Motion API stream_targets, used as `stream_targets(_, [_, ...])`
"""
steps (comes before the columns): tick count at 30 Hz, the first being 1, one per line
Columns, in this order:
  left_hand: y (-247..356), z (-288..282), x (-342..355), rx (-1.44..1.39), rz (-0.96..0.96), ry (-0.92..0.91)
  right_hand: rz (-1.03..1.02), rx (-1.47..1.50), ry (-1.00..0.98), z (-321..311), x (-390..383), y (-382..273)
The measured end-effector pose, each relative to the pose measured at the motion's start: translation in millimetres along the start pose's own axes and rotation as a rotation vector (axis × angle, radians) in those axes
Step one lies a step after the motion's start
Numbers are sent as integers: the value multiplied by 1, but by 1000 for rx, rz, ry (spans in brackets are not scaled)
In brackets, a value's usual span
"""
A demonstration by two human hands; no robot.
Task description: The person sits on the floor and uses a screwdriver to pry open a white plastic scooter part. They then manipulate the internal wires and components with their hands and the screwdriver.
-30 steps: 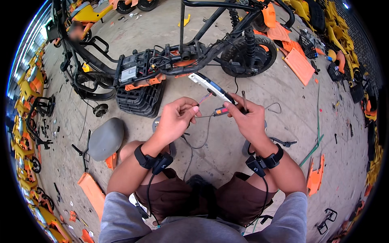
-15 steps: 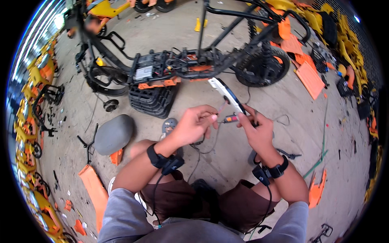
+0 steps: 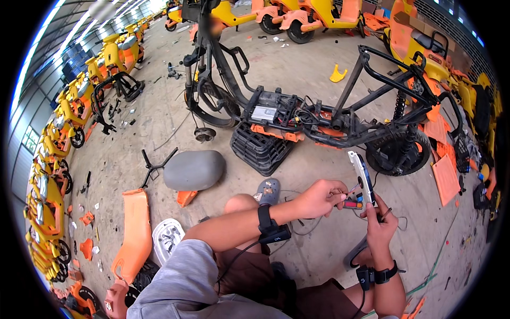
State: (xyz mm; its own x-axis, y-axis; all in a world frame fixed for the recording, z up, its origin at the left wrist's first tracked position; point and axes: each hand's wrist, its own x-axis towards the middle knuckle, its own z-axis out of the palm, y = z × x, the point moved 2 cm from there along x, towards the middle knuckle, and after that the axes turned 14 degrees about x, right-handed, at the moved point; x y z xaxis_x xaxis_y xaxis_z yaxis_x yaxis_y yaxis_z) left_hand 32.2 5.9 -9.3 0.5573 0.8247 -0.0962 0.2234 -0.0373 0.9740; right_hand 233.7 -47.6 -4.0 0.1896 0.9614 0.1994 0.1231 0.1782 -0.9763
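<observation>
My left hand (image 3: 323,199) has fingertips closed on thin wires (image 3: 349,192) beside a white-and-black panel part (image 3: 361,173). My right hand (image 3: 379,224) grips the lower end of that part, thumb on its face, and also seems to have a thin dark item between the fingers. A small red-and-black device with a cord (image 3: 353,204) is just below the wires, between my hands; what supports it is unclear.
A stripped scooter frame (image 3: 332,130) stands ahead on a black crate (image 3: 257,154). A grey seat (image 3: 194,167), orange panel (image 3: 133,228) and white tray (image 3: 167,239) lie left on the floor. Yellow scooters (image 3: 64,159) line the left; loose parts (image 3: 446,181) clutter the right.
The view has swung left and up, so the frame and my hands sit farther right. The panel part stands more upright; both hands keep their holds.
</observation>
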Motion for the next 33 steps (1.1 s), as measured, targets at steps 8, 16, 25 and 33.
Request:
stream_targets(8, [4, 0, 6, 93, -8, 86, -14, -41, -5, -6, 4, -9])
stream_targets(16, [2, 2, 9, 115, -24, 95, 4, -10, -25, -10, 4, -4])
stream_targets(25, [0, 0, 8, 147, -13, 136, -21, 7, -86, -8, 3, -3])
stream_targets(33, [1, -3, 11, 148, 3, 146, -7, 6, -81, -8, 2, 1])
